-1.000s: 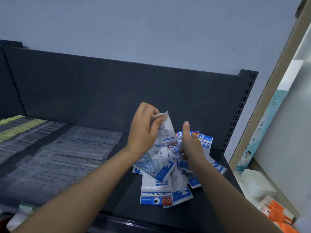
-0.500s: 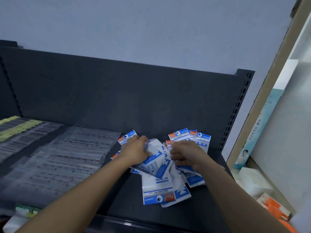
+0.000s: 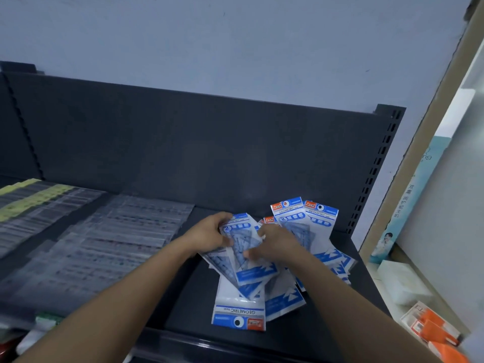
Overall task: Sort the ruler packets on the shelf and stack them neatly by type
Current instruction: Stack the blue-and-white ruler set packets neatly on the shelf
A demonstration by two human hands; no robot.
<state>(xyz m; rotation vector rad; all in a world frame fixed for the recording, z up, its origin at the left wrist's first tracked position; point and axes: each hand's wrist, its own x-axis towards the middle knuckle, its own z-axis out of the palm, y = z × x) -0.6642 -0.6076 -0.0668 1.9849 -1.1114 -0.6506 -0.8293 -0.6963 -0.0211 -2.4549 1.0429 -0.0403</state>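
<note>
I see both hands low over the pile of blue-and-white packets, which lies at the right end of the dark shelf. The left hand has its fingers curled around the left edge of the top packet and grips it. The right hand is curled on the right side of the same packet; it seems to pinch it, but the fingers are a little blurred here. The other packets lie crossed under it in different directions. One front packet is turned upside down to me, near the shelf edge. Two back packets stand against the back wall, side by side. To the left, well apart, flat clear packets lie in rows.
</note>
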